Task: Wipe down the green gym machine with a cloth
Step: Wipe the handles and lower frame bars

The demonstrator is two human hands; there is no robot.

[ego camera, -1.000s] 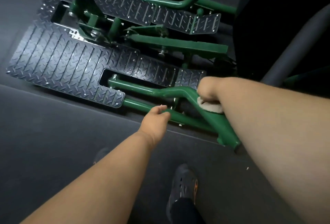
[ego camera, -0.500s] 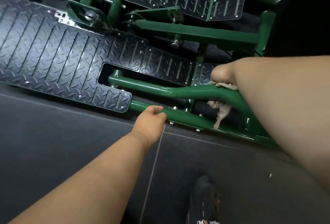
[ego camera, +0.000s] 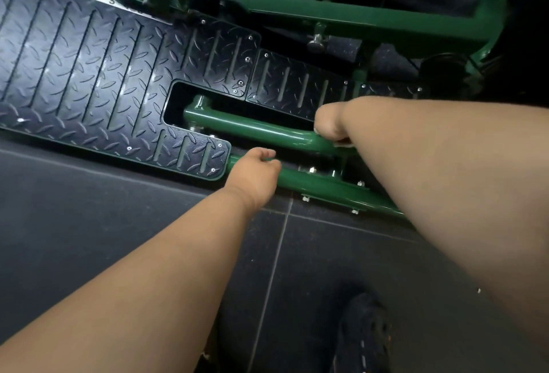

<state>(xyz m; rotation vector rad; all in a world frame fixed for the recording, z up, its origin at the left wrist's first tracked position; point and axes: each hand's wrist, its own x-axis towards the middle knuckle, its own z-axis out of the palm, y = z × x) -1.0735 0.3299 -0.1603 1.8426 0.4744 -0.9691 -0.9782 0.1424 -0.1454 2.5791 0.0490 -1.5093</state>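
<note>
Wiping stroke carried leftward along the upper green tube (ego camera: 261, 130) of the gym machine (ego camera: 371, 23), past the bend worked a second ago; low frame by the black tread plate (ego camera: 89, 75) apparently well covered, lower rail (ego camera: 323, 187) possibly next. Right hand (ego camera: 329, 123) curled tight onto the tube, the cloth now almost wholly hidden beneath it, presumably clenched there. Left hand (ego camera: 255, 173) loosely curled, fingers resting over the lower rail, holding nothing, bracing only.

Cloth hidden under right hand (ego camera: 329, 123); green tube (ego camera: 261, 130) partly covered by forearm; shoe (ego camera: 364, 340) cut off below.
</note>
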